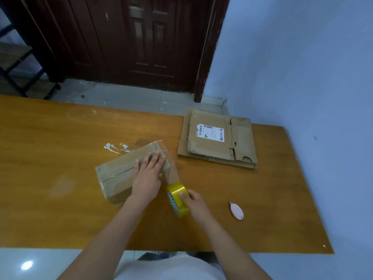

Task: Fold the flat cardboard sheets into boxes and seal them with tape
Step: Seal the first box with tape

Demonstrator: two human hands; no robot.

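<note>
A folded cardboard box [117, 171] lies on the wooden table [50, 138], its top seam running lengthwise. My left hand [148, 176] lies flat on its right end, fingers spread, pressing down. A clear strip of tape [170, 166] runs from the box's right end down to a yellow tape roll [177, 200]. My right hand [193, 201] grips that roll just off the box's near right corner. A stack of flat cardboard sheets [219, 139], the top one with a white shipping label, rests at the table's far right.
A small pink cutter [236, 210] lies on the table to the right of my right hand. White residue [116, 148] marks the table behind the box. A blue wall [302, 67] borders the table on the right; a dark door [141, 37] stands beyond.
</note>
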